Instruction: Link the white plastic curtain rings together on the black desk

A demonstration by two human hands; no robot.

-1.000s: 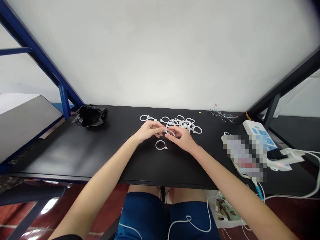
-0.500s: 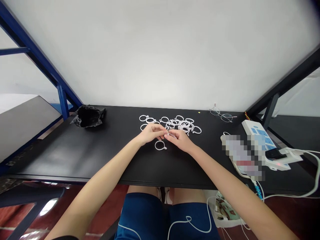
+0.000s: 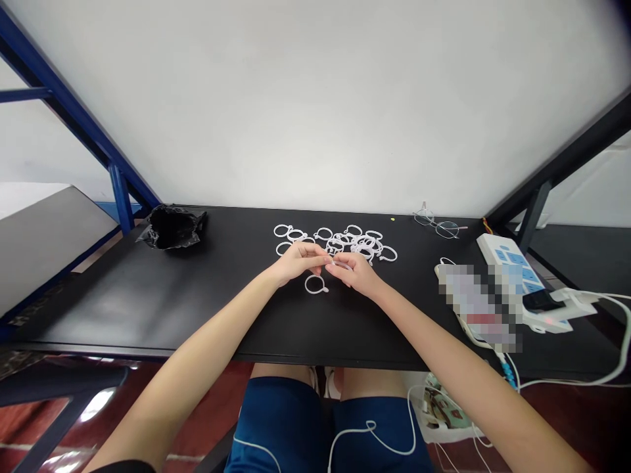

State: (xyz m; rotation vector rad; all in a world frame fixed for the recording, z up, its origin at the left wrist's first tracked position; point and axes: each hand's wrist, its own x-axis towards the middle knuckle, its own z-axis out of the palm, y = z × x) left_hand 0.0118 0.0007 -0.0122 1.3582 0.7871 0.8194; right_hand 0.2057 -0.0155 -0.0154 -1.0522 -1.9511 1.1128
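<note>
Over the black table, my left hand point(image 3: 302, 260) and my right hand point(image 3: 359, 272) meet, fingertips pinched close together. Between them is a white ring point(image 3: 341, 265), mostly covered by the fingers, and both hands grip it. Just in front of my left hand lies a single white ring point(image 3: 314, 285) with a small knob on its side. Behind the hands, several more white rings point(image 3: 365, 246) overlap in a loose pile, thickest at the right. A few others point(image 3: 282, 230) lie spread to the left, some partly hidden behind my left hand.
A crumpled black plastic bag point(image 3: 173, 228) stands opened at the back left. Eyeglasses point(image 3: 436, 225) rest at the back right. A phone point(image 3: 473, 305), blurred out, and a white power strip point(image 3: 510, 263) with cables point(image 3: 606, 378) occupy the right side. The table point(image 3: 162, 295) meets a white wall point(image 3: 315, 105).
The two hands stay together at nearly the same spot, with slight finger movement on the ring. The whole view has shifted a little; the loose rings lie as before.
</note>
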